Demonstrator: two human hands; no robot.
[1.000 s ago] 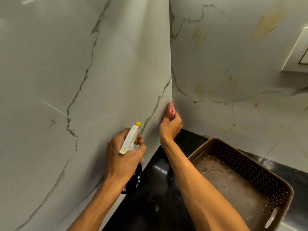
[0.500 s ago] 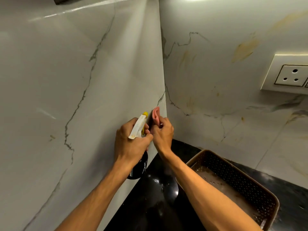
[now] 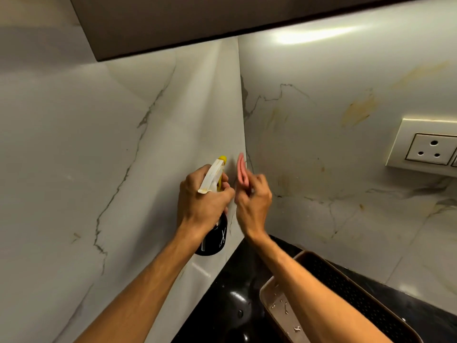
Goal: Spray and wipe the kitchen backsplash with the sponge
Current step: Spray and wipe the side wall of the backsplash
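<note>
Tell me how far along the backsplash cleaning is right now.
Done: nothing clearly; I see no wet streaks on the backsplash. In hand: the left hand grips the spray bottle, nozzle toward the corner; the right hand pinches the pink sponge by the corner seam. Left: yellowish marks on the right panel, near the socket, look unwiped.
</note>
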